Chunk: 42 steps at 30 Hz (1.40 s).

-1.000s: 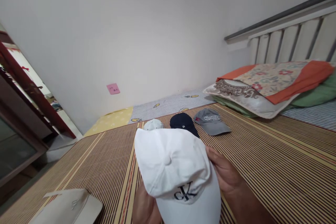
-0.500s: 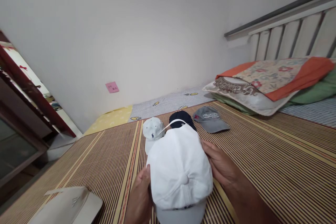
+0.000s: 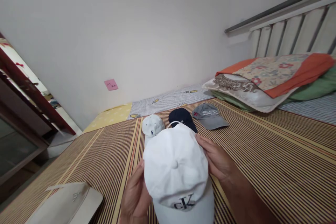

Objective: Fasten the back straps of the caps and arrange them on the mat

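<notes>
A white cap (image 3: 175, 161) with dark "CK" letters is held up between both hands, its brim toward me. My left hand (image 3: 137, 192) grips its left side, and my right hand (image 3: 216, 155) holds the right side near the back. Some fingers of each are hidden behind the cap. Beyond it, on the striped mat (image 3: 110, 154), lie a pale cap (image 3: 152, 125) with a small dark logo, a navy cap (image 3: 181, 116) partly covered by the white one, and a grey cap (image 3: 210, 116) with white lettering. A beige cap (image 3: 67, 201) rests at the lower left.
Pillows (image 3: 273, 73) with orange and floral cloth are stacked at the right, by a white slatted headboard (image 3: 296, 33). A pink note (image 3: 111, 84) is on the wall behind. A dark red door frame (image 3: 34, 91) stands at the left.
The white cap has tilted, so its front letters and more of the brim now show. Both hands have shifted slightly left with it.
</notes>
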Each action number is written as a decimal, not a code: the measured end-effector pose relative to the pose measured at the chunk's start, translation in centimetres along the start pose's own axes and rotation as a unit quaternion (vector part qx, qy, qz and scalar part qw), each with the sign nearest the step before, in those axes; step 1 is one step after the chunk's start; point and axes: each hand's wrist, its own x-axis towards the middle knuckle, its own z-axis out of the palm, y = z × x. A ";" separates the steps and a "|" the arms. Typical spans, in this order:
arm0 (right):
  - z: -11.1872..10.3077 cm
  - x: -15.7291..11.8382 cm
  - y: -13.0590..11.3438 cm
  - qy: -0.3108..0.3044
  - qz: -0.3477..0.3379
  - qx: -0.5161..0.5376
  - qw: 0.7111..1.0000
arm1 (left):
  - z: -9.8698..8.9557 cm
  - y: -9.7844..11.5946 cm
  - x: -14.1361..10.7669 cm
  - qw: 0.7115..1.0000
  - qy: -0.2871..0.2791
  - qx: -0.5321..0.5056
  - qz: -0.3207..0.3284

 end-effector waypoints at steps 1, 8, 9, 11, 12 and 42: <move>-0.2 0.1 0.0 0.002 0.001 0.002 1.000 | -0.4 0.0 0.2 0.999 -0.036 -0.021 -0.022; -1.3 0.5 0.6 0.046 0.004 -0.018 0.999 | 0.0 -0.8 1.0 0.996 -0.047 -0.066 -0.042; -1.3 0.5 0.5 0.047 -0.001 -0.022 0.999 | 0.2 -0.9 0.8 0.997 -0.025 -0.061 -0.030; -1.1 0.3 0.2 0.030 -0.011 -0.025 0.999 | 0.8 -0.9 0.5 0.998 0.031 -0.044 0.011; -0.9 0.2 0.0 0.016 -0.016 -0.026 0.999 | 1.2 -0.8 0.3 0.997 0.059 -0.031 0.036; -2.6 -0.8 -1.9 -0.115 -0.003 -0.161 0.980 | 4.8 1.0 -2.0 0.982 0.120 0.141 0.046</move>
